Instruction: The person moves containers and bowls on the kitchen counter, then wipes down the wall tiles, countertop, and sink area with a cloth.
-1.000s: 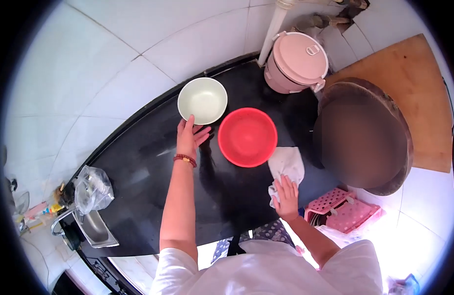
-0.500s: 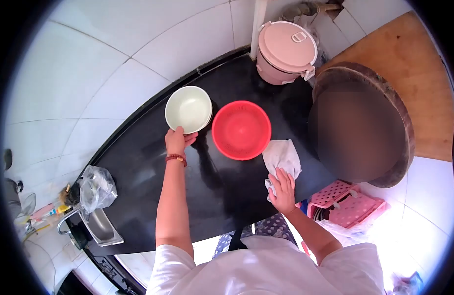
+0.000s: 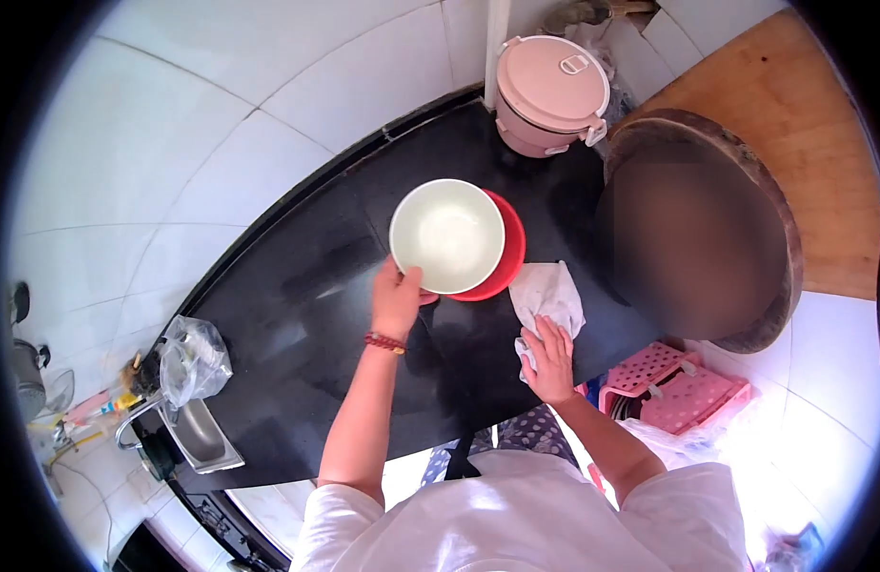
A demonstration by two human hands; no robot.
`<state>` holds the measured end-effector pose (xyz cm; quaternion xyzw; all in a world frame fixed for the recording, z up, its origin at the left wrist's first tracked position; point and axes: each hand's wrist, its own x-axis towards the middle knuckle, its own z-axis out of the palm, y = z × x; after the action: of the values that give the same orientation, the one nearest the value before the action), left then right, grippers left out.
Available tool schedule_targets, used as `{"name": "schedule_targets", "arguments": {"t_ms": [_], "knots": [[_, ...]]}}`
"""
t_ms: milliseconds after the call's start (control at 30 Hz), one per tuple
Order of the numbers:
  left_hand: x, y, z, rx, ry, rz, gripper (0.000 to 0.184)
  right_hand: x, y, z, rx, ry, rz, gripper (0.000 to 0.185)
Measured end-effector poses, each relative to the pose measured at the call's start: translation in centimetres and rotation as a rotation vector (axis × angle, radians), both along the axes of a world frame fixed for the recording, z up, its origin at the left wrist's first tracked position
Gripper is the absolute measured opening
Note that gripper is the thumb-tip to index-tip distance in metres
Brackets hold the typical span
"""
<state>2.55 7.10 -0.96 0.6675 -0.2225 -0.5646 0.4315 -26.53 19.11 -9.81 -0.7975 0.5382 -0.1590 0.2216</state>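
Note:
My left hand [image 3: 399, 299] grips the near left rim of a pale cream bowl [image 3: 447, 235], thumb on the inside edge and the other fingers mostly hidden beneath. The bowl is over the left part of a red basin [image 3: 508, 250] and hides most of it. Whether the two touch is unclear. My right hand [image 3: 551, 363] lies with fingers extended on a whitish cloth [image 3: 548, 292] on the dark counter [image 3: 316, 353], to the right of and nearer me than the red basin.
A pink lidded pot [image 3: 552, 95] stands at the back. At the right are a large round wooden-rimmed object [image 3: 789, 238], a wooden board [image 3: 821, 143] and a pink dotted basket [image 3: 687, 396]. A plastic bag [image 3: 197, 360] sits by a small sink [image 3: 202, 437] at left.
The cream bowl, gripped by my left hand, has moved right from beside the red basin to over it. My right hand stays on the cloth. The view has shifted slightly.

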Motion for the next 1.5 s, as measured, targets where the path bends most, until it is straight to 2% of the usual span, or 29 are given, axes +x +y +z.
{"name": "schedule_targets", "arguments": {"t_ms": [133,267,367,467,600,733,767,867,1100,1267,1333,1400,1500], "knots": [[-1.8,-0.4,-3.1,-0.007,-0.104,-0.065,0.033,0.0,0.0,-0.1,-0.004,0.0,0.002,0.056],[-2.1,-0.5,-2.6,-0.014,-0.275,-0.166,0.038,-0.4,-0.6,0.5,0.008,0.0,0.049,0.06],[-1.5,-0.1,0.5,0.082,-0.917,-0.401,0.055,-1.2,-1.4,2.5,0.013,0.019,-0.021,0.07],[0.1,1.6,-1.5,0.101,-0.883,-0.247,0.065,-1.1,-2.6,1.7,0.0,0.05,-0.112,0.07],[-0.9,1.2,-2.4,0.304,0.015,0.017,0.081,0.1,-6.9,-0.6,-0.086,0.038,-0.159,0.068],[-1.7,0.7,-4.5,0.245,0.05,-0.091,0.06,2.1,-12.1,-1.4,-0.173,0.038,-0.294,0.072],[-1.8,0.4,-3.9,0.239,0.072,-0.061,0.05,2.6,-13.7,-1.7,-0.19,0.021,-0.322,0.073],[-0.2,1.9,-5.2,0.181,0.077,-0.028,0.045,4.6,-18.2,-3.1,-0.251,0.02,-0.395,0.068],[5.3,11.3,-5.0,0.141,-0.112,0.131,0.036,12.4,-26.8,-4.4,-0.329,-0.029,-0.078,0.062],[8.4,18.6,-4.1,0.231,-0.17,0.289,0.037,20.3,-33.3,-5.7,-0.44,-0.12,-0.041,0.051],[9.6,21.1,-4.1,0.257,-0.205,0.361,0.039,24.7,-31.8,-5.8,-0.43,-0.137,-0.039,0.049],[10.8,23.2,-3.9,0.289,-0.202,0.437,0.041,26.9,-29.6,-6.6,-0.367,-0.16,0.135,0.054],[12.6,25.1,-4.0,0.249,-0.193,0.55,0.041,29.6,-23.4,-5.2,-0.311,-0.244,0.42,0.051]]}}
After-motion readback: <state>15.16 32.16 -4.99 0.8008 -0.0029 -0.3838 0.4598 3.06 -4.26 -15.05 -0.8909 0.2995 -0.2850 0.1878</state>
